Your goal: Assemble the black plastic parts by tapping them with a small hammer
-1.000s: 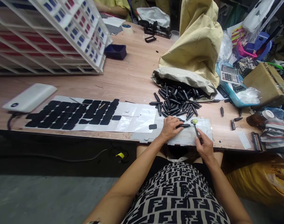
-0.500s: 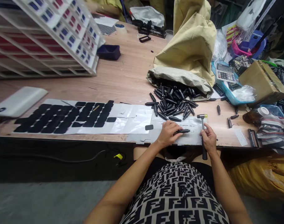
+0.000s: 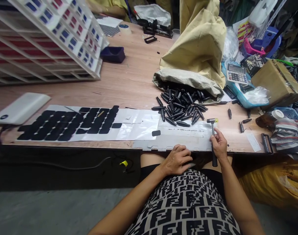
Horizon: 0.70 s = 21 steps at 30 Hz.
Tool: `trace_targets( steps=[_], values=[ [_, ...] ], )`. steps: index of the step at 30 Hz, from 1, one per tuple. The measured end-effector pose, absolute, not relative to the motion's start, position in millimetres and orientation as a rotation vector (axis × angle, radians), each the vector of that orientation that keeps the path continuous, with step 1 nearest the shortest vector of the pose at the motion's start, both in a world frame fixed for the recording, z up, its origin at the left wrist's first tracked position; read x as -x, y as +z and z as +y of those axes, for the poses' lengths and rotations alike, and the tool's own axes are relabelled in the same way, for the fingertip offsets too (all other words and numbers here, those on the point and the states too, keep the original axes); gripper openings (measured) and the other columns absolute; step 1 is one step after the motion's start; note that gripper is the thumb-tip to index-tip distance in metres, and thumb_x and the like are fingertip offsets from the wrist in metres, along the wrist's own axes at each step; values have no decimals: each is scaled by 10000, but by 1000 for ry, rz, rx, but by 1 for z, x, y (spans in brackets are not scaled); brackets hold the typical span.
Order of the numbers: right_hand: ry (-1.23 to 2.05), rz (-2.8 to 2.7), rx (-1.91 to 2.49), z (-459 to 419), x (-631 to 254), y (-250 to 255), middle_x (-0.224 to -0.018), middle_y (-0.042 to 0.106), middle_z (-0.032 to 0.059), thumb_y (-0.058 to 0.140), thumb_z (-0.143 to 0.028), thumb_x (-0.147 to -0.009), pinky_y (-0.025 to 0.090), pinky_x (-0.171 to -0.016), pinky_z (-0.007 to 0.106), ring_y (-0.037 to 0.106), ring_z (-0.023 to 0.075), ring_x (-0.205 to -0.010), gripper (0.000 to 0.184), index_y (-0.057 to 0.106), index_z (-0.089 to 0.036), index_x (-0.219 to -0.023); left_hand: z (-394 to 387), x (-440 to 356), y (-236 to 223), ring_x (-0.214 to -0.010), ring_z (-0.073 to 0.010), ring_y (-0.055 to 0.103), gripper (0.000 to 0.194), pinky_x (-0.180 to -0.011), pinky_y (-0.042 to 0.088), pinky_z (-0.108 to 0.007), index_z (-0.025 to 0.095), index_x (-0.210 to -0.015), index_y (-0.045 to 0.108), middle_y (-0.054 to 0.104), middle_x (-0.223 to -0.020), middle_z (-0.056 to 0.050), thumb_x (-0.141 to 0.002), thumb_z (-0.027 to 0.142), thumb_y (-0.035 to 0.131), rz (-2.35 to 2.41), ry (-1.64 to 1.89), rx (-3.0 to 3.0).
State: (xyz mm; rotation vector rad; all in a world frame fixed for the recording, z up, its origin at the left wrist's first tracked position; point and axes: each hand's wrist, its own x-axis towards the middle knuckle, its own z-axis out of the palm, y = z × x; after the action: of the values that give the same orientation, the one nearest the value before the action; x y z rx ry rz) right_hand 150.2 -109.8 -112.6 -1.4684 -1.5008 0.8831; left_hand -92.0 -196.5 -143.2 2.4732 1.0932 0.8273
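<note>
The right hand (image 3: 219, 142) was closed round the handle of a small hammer (image 3: 214, 157), fingers curled over its middle. The left hand (image 3: 177, 160), well apart to the left, sat half curled at the counter's near edge, over the lap; whether it had hold of anything could not be told. The hammer lay with its long axis running away from the body, its head beyond the right fingers, above the right part of a pale grey sheet (image 3: 185, 140) on the counter (image 3: 134, 75). The right hand was by far the nearer to it. Its handle was dark, thicker toward the near end; a yellow face pointed right, a dark one left. Beyond the left hand, past the sheet, black tapered pieces (image 3: 179, 107) were heaped at the mouth of a tan sack (image 3: 195, 49).
</note>
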Motion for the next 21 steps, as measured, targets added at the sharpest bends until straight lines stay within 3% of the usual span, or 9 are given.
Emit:
trace_targets(
  steps=[4, 9, 13, 21],
  values=[
    [876, -1508, 1465, -109, -152, -115, -721, 589, -22, 596, -399, -892, 468, -656, 278, 554, 135, -659, 566, 580, -111, -1379, -169, 112, -129, -1008, -245, 558, 226, -964, 393, -432, 253, -1087, 745, 711, -1018, -64, -957, 331, 577, 1306, 896, -2331],
    [868, -1499, 1469, -110, -152, -115, -716, 589, -24, 600, -398, -891, 466, -654, 276, 551, 135, -655, 568, 584, -106, -1378, -113, 162, -119, -1149, -344, 482, 317, -976, 371, -520, 260, -1191, 727, 649, -1182, -121, -899, 260, 605, 1958, 890, -2141],
    [871, -1491, 1477, -112, -151, -114, -728, 592, -20, 600, -400, -891, 468, -652, 273, 546, 133, -660, 577, 584, -109, -1388, -97, 180, -118, -1168, -361, 455, 297, -992, 362, -534, 269, -1131, 735, 618, -1206, -120, -841, 248, 674, 2005, 743, -2176],
    [853, -1506, 1469, -112, -152, -116, -718, 556, -35, 603, -382, -894, 433, -628, 256, 505, 118, -631, 568, 585, -112, -1392, -91, 179, -121, -1114, -336, 477, 226, -954, 354, -520, 299, -1061, 738, 667, -1120, -91, -856, 223, 680, 1950, 617, -2231]
  ],
)
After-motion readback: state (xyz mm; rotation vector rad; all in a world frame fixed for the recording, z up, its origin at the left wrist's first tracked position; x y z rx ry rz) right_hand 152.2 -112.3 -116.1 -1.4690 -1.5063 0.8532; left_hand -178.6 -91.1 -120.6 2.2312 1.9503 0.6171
